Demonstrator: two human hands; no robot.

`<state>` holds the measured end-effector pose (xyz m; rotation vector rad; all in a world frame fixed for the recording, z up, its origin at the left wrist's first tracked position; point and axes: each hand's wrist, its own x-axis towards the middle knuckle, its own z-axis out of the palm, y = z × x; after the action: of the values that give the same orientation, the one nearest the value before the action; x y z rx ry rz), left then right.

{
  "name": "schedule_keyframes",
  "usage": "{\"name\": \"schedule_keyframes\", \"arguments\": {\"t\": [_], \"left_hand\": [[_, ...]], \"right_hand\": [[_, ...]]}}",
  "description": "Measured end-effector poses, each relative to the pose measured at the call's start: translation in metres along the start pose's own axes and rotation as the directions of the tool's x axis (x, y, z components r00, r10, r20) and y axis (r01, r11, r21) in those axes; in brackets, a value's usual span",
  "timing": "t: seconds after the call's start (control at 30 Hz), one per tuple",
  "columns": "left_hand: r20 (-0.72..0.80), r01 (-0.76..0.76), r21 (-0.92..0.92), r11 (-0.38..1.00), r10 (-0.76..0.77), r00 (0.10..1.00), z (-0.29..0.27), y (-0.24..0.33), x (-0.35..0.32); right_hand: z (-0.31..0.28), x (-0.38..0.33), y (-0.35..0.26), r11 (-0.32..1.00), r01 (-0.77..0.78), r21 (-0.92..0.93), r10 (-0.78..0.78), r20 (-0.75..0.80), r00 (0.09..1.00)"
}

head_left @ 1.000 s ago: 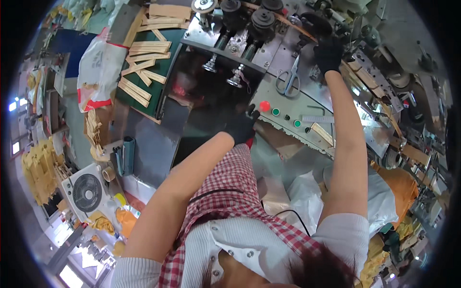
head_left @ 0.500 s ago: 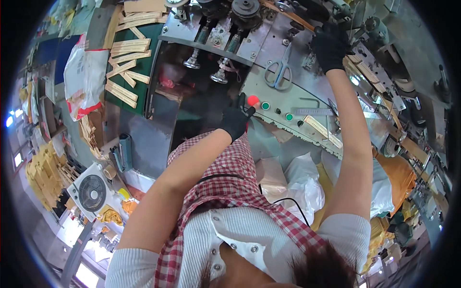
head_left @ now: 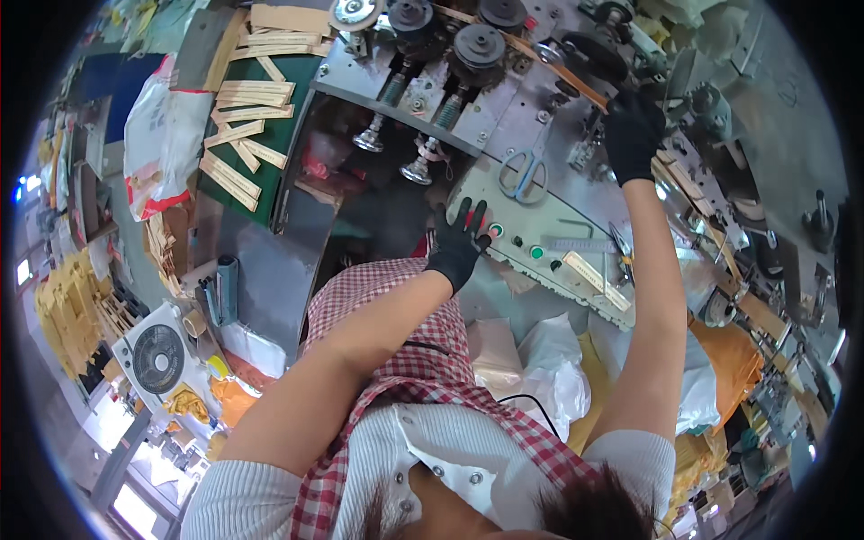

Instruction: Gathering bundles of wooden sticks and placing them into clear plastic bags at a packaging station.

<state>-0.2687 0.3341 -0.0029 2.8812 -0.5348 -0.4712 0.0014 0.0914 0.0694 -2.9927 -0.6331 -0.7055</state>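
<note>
Workshop machinery (head_left: 477,47) borders a pale-green panel (head_left: 533,219), the left hand (head_left: 457,245) splayed over its edge. A brown strip (head_left: 580,86) slants lengthwise down rightward to the right hand (head_left: 634,137), whose grip I cannot tell.

Machine (head_left: 504,108) ahead, slats (head_left: 236,112) to its left

Left of the slats is a sack (head_left: 162,148); nearer, a fan (head_left: 160,362). The left hand (head_left: 457,241) is at the left end of a panel (head_left: 540,220), beside buttons (head_left: 536,253). Scissors (head_left: 522,180) lie behind these, a ruler (head_left: 583,244) to their right. The right hand (head_left: 633,139) is farther back, at a strip's (head_left: 576,83) end. Bags (head_left: 551,371) sit before the panel.
</note>
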Motion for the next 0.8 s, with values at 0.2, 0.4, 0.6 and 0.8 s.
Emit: {"name": "schedule_keyframes", "arguments": {"t": [0.2, 0.4, 0.6, 0.8], "left_hand": [[-0.031, 0.006, 0.006, 1.000, -0.006, 0.999, 0.008, 0.004, 0.008], [0.106, 0.014, 0.003, 1.000, -0.014, 0.994, -0.014, 0.003, 0.008], [0.113, 0.020, -0.009, 1.000, -0.019, 0.993, -0.003, 0.003, 0.010], [0.062, -0.043, 0.043, 0.998, 0.040, 0.997, -0.003, -0.003, 0.004]], "right_hand": [[0.005, 0.001, 0.004, 0.999, 0.026, -0.021, -0.025, 0.021, 0.999], [-0.006, 0.004, -0.002, 0.998, 0.068, 0.005, -0.068, 0.029, 0.997], [0.012, 0.006, -0.005, 0.997, -0.060, 0.057, 0.058, 0.035, 0.998], [-0.018, 0.029, -0.051, 0.996, 0.088, 0.025, -0.088, 0.020, 0.996]]}}
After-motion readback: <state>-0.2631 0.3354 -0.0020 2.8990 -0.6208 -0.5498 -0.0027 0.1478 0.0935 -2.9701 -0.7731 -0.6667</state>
